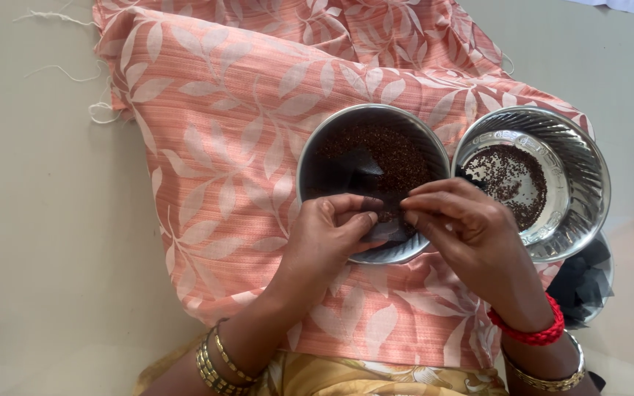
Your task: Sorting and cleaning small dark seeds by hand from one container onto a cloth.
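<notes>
Grip: left hand and right hand fingertips pinched together, meeting over near rim of seed bowl; what they pinch, cannot tell
Left: peach leaf-print cloth under bowls
Right: fluted steel bowl, few seeds, just beside

A pale grey-green floor lies in soft, even light; loose white threads rest on it at the upper left.

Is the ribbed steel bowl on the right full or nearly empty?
Nearly empty: the ribbed bowl holds only a thin scatter of dark seeds, shiny bottom showing.
</notes>
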